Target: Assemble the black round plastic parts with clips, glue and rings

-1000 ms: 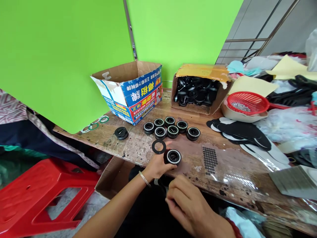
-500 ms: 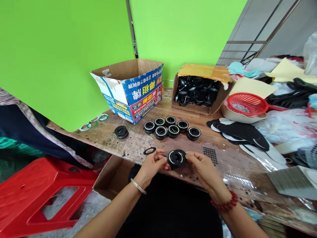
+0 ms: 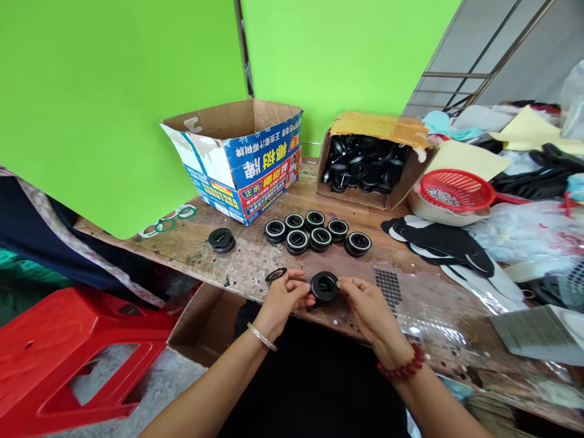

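Between the fingers of my left hand [image 3: 283,299] is a thin black ring [image 3: 269,277], sticking out to the left. The thumb and fingertips of that hand also touch the left side of a round black disc part [image 3: 324,298] at the table's front edge. On top of this part lies a flat black ring [image 3: 333,293], roughly centred over it. My right hand [image 3: 367,304] pinches the right edge of that ring. Farther back stand several round black parts [image 3: 320,239] with pale rings on top. A small stack of black discs [image 3: 221,241] sits to their left.
A blue printed carton [image 3: 264,167] stands at the back, beside a box [image 3: 396,202] of black parts lying on its side. On the right are black and white insoles [image 3: 447,243], a red strainer [image 3: 456,188] and a sheet of black dots [image 3: 387,289]. A red stool [image 3: 104,328] is at left.
The flat black ring has shifted left and down onto the round part and now covers its pale ring. The thin ring stays in my left hand, slightly tilted.
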The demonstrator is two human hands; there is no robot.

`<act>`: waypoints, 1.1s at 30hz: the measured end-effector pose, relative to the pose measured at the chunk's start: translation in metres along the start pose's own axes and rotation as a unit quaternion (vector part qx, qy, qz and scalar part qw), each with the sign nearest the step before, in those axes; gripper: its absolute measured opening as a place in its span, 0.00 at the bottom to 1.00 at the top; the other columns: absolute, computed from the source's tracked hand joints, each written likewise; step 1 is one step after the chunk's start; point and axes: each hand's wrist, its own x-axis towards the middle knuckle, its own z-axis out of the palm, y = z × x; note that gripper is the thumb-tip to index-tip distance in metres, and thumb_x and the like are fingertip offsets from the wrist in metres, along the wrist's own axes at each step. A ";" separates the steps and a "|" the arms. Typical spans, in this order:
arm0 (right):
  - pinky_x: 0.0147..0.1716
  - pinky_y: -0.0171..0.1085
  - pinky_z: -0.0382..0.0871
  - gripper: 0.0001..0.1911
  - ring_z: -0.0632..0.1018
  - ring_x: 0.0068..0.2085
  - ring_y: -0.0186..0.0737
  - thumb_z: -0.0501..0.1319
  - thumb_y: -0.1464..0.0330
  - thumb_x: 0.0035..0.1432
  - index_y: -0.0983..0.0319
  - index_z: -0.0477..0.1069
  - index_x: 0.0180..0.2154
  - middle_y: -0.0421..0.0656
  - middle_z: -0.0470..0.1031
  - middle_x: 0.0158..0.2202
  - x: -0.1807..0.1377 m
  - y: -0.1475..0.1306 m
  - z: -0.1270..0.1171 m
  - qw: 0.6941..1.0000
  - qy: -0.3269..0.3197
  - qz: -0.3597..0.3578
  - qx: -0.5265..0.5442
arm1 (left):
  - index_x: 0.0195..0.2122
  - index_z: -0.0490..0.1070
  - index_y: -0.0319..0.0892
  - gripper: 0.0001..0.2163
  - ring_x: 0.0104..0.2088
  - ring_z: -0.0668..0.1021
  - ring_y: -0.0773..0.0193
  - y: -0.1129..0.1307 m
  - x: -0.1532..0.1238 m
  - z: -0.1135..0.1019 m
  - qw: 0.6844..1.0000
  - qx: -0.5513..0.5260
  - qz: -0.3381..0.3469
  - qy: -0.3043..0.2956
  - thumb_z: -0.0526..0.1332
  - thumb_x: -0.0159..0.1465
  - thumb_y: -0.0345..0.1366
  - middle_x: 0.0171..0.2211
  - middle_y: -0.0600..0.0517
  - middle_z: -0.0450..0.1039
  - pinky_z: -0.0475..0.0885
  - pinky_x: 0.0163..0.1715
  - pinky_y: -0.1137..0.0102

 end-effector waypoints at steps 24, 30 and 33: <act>0.34 0.38 0.68 0.13 0.74 0.32 0.40 0.67 0.59 0.41 0.62 0.73 0.21 0.45 0.77 0.30 -0.008 0.002 0.007 0.996 0.032 -0.057 -0.065 | 0.44 0.63 0.40 0.20 0.22 0.79 0.68 0.002 0.002 0.004 0.999 0.040 0.014 0.013 0.71 0.54 0.31 0.21 0.59 0.72 0.78 0.27 0.72; 0.34 0.38 0.64 0.11 0.72 0.31 0.39 0.59 0.60 0.52 0.60 0.68 0.23 0.42 0.72 0.28 -0.011 0.004 0.003 0.945 0.037 -0.198 -0.258 | 0.44 0.65 0.40 0.19 0.20 0.77 0.68 0.004 0.004 0.009 0.998 0.059 0.014 0.019 0.70 0.54 0.29 0.20 0.61 0.70 0.78 0.22 0.73; 0.31 0.37 0.60 0.10 0.69 0.28 0.38 0.56 0.63 0.55 0.58 0.64 0.23 0.40 0.69 0.24 -0.013 0.000 0.001 0.905 0.026 -0.244 -0.347 | 0.43 0.69 0.38 0.17 0.19 0.77 0.68 0.006 0.005 0.010 0.998 0.067 0.013 0.013 0.71 0.53 0.30 0.19 0.60 0.69 0.78 0.22 0.73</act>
